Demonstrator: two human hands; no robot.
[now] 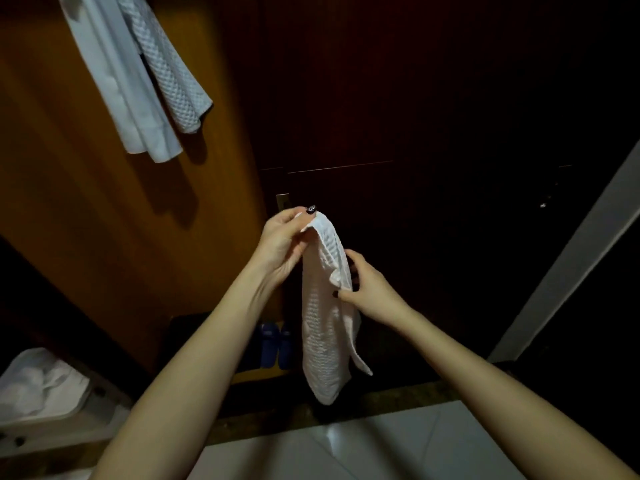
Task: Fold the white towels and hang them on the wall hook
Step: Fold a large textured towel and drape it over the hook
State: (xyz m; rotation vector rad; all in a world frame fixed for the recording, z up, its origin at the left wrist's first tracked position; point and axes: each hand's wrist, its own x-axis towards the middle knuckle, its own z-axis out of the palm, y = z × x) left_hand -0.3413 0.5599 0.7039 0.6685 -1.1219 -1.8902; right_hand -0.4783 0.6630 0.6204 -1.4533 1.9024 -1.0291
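**Towel held in mid-air, fold half made**

The person holds one white waffle towel (pixel 323 327) up in front of a dark door (pixel 398 98), clear of any surface. The left hand (pixel 282 244) pinches the top of the towel, where the cloth doubles over the fingertips, so the rest hangs straight down and gravity keeps it flat. The right hand (pixel 369 289) pinches a loose edge partway down the right side. It seems placed there to draw that flap across and narrow the strip, or to line the edges up. Both hands are closed on the cloth and neither is free.

The towel looks folded lengthwise into a long narrow band, with one layer trailing lower at the right. By that look the fold is under way but not squared off.

Up at the left, two hung towels (pixel 138 81) drape against the orange wall (pixel 62 174), one smooth and one waffle-textured. The hook itself lies above the frame and cannot be seen. Their place suggests where this towel is bound, which would call for a lift up and to the left.

At the lower left a bin (pixel 78 408) holds crumpled white cloth, probably more towels waiting. Blue slippers (pixel 273 344) sit on the floor (pixel 398 445) behind the left forearm, by the foot of the wall.

The main risk is the loose layer slipping out of line while the towel is carried upward.
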